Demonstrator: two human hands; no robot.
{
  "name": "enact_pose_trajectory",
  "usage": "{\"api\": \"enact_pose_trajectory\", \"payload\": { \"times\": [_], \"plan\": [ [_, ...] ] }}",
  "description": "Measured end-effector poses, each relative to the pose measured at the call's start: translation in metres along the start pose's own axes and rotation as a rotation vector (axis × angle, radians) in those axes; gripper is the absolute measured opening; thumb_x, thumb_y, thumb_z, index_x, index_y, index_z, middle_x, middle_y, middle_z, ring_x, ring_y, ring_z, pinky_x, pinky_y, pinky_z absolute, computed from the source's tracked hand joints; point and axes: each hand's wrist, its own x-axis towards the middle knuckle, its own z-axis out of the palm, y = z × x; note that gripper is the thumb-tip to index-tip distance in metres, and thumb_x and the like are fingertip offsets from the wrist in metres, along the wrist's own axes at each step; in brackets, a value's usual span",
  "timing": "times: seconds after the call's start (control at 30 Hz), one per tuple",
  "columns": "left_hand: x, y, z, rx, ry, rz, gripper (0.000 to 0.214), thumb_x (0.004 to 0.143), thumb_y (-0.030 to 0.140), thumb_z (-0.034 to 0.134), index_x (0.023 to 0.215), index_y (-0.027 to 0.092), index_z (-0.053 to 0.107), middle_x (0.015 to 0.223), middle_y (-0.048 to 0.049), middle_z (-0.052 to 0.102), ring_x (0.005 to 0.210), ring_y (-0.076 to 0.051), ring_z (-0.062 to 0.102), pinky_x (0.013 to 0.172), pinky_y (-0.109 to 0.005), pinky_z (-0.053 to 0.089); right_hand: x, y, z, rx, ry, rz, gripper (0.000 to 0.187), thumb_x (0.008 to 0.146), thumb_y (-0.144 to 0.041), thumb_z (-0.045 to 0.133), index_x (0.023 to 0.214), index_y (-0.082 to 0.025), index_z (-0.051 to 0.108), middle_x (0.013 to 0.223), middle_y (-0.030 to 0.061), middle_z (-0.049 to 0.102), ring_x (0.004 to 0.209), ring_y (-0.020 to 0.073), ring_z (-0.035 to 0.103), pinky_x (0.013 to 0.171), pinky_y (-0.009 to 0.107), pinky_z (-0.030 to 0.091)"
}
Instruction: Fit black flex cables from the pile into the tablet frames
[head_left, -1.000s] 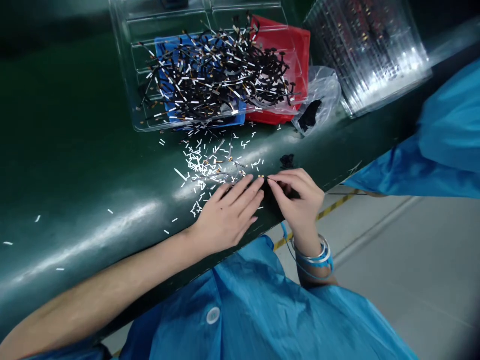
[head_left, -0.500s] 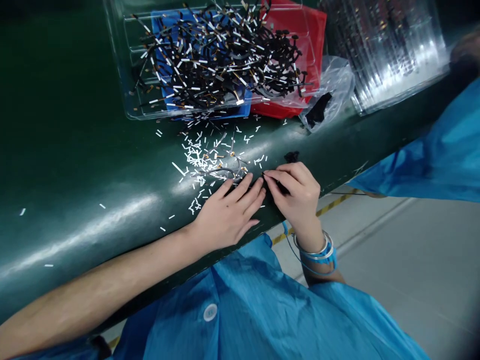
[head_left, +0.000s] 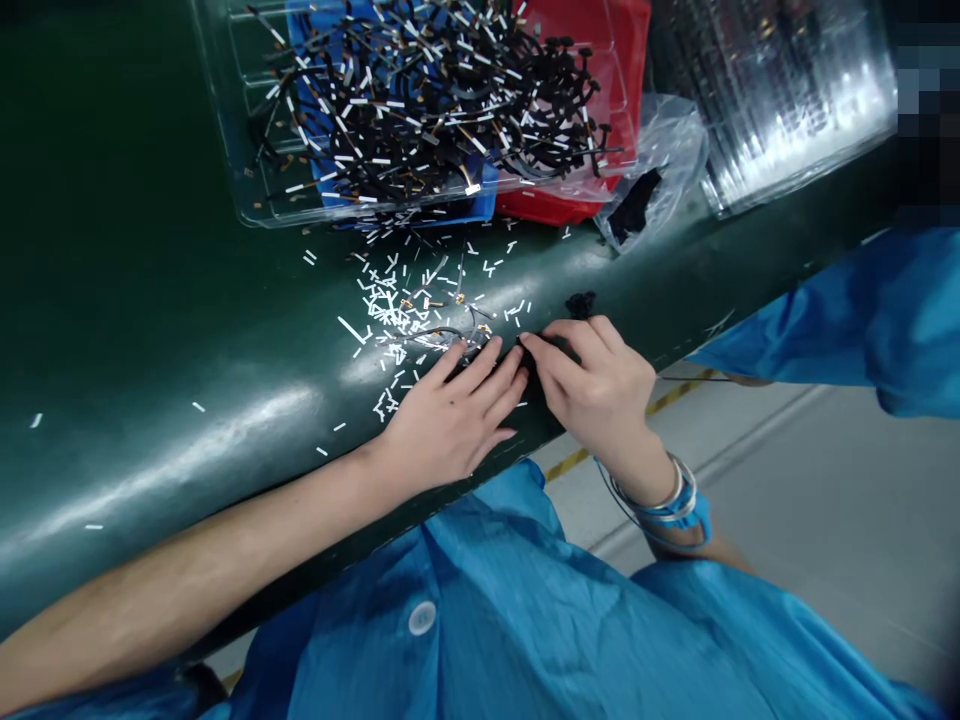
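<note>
My left hand (head_left: 455,410) lies palm down near the table's front edge, fingers stretched and slightly apart. Its fingertips touch the near side of a few thin dark cables (head_left: 450,331) with small gold-coloured ends. Just right of those fingertips, my right hand (head_left: 596,380) has thumb and forefinger pinched together at the tabletop; what they hold, if anything, is too small to make out. Many small white strips (head_left: 386,310) are scattered around the cables. A little black clump (head_left: 580,304) sits just beyond my right hand.
A clear plastic tray (head_left: 247,205) heaped with black cables (head_left: 450,100) rests over a blue bin (head_left: 484,200) and a red bin (head_left: 634,60). A plastic bag (head_left: 679,150) and a stack of clear trays (head_left: 795,120) are to the right. Another person's blue sleeve (head_left: 825,310) reaches in there.
My right wrist has swung a little right and outward, its fingertips staying near my left hand. My left hand keeps its place. The view has shifted slightly, and the other person's sleeve has moved.
</note>
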Motion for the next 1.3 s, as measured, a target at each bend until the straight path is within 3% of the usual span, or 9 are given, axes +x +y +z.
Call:
{"api": "enact_pose_trajectory", "payload": {
  "times": [0.27,0.47,0.57,0.7,0.77,0.87,0.97,1.1,1.3],
  "plan": [
    [0.0,-0.001,0.0,0.001,-0.01,-0.001,0.047,0.099,0.035,0.038,0.134,0.006,0.05,0.142,-0.0161,0.049,0.133,-0.033,0.042,0.111,-0.049,0.029,-0.008,-0.001,0.01,0.129,0.097,0.102,0.025,0.087,-0.012,0.053,0.1,-0.025,0.07,0.087,0.004,0.068,0.074,0.0157,0.056,0.062,0.029,0.049],
    [0.0,-0.001,0.0,-0.048,-0.044,-0.021,0.049,0.098,0.036,0.04,0.136,0.007,0.047,0.144,-0.0161,0.047,0.136,-0.032,0.039,0.112,-0.05,0.028,-0.012,-0.01,0.002,-0.018,0.023,0.076,0.03,0.088,-0.013,0.05,0.11,-0.026,0.067,0.093,0.0046,0.069,0.077,0.0167,0.054,0.059,0.029,0.044],
    [0.0,-0.001,0.0,-0.047,-0.034,-0.008,0.05,0.098,0.036,0.039,0.136,0.004,0.047,0.143,-0.0175,0.047,0.135,-0.033,0.04,0.112,-0.051,0.028,-0.008,-0.019,-0.005,-0.1,-0.06,0.089,0.027,0.09,-0.016,0.049,0.11,-0.022,0.068,0.094,0.007,0.069,0.078,0.0189,0.053,0.056,0.031,0.04],
    [-0.001,-0.001,0.003,-0.073,-0.033,-0.024,0.049,0.098,0.037,0.04,0.136,0.006,0.047,0.143,-0.017,0.047,0.135,-0.032,0.039,0.112,-0.05,0.027,-0.002,-0.021,-0.01,-0.068,-0.136,0.084,0.027,0.091,-0.017,0.047,0.106,-0.017,0.069,0.092,0.0101,0.068,0.081,0.0217,0.053,0.055,0.034,0.038],
    [-0.002,-0.002,0.0,-0.098,0.021,-0.032,0.046,0.097,0.035,0.04,0.133,0.008,0.05,0.142,-0.0163,0.049,0.135,-0.031,0.041,0.111,-0.049,0.029,-0.001,-0.016,-0.009,0.012,-0.116,0.11,0.026,0.089,-0.015,0.049,0.103,-0.02,0.07,0.093,0.0086,0.068,0.081,0.0217,0.054,0.057,0.034,0.041],
    [-0.004,-0.008,-0.011,-0.167,0.202,-0.07,0.033,0.097,0.026,0.04,0.123,0.015,0.058,0.136,-0.0125,0.056,0.128,-0.027,0.049,0.105,-0.045,0.037,0.0,-0.008,-0.008,0.124,-0.017,0.169,0.024,0.086,-0.013,0.053,0.097,-0.024,0.071,0.092,0.005,0.069,0.08,0.02,0.055,0.063,0.034,0.048],
    [-0.002,-0.02,-0.029,-0.231,0.348,-0.207,0.025,0.094,0.018,0.043,0.11,0.021,0.062,0.118,-0.0082,0.067,0.111,-0.023,0.06,0.093,-0.041,0.044,0.003,-0.007,-0.007,0.209,0.068,0.232,0.017,0.085,-0.014,0.058,0.088,-0.025,0.07,0.086,0.0022,0.069,0.077,0.0182,0.057,0.066,0.034,0.051],
    [0.002,-0.034,-0.039,-0.213,0.34,-0.352,0.017,0.092,0.017,0.049,0.1,0.021,0.063,0.099,-0.0062,0.07,0.095,-0.023,0.063,0.082,-0.039,0.045,0.014,-0.01,-0.007,0.304,0.032,0.218,0.014,0.086,-0.017,0.058,0.078,-0.024,0.068,0.078,0.0008,0.067,0.073,0.0166,0.056,0.065,0.032,0.051],
    [0.004,-0.038,-0.024,-0.124,0.273,-0.253,0.016,0.091,0.015,0.05,0.102,0.017,0.062,0.101,-0.0081,0.069,0.092,-0.023,0.06,0.081,-0.038,0.042,0.033,-0.011,-0.003,0.27,-0.129,0.125,0.014,0.088,-0.023,0.056,0.078,-0.022,0.066,0.078,0.0021,0.066,0.077,0.0178,0.054,0.063,0.031,0.046]
  ]
}}
